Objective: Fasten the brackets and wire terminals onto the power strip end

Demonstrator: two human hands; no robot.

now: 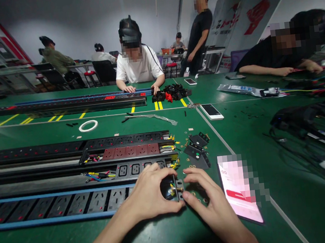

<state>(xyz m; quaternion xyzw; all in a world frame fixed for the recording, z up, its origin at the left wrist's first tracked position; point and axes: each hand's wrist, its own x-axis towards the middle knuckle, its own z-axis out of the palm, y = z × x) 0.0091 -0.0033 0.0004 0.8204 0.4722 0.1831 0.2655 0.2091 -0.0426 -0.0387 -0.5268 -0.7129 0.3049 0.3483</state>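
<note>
My left hand grips a black metal end bracket at the right end of a blue-edged socket strip. A brass screw shows in the bracket's middle. Just right of it is my right hand, thumb and fingers spread apart around the bracket's outer side, with nothing visible between them. Whether the thumb touches the bracket cannot be made out. Behind my hands lie black brackets and small brass rings.
More socket strips with loose wires lie at the left. A lit phone is right of my right hand. Further back are a tape roll, a white phone and a person working across the table.
</note>
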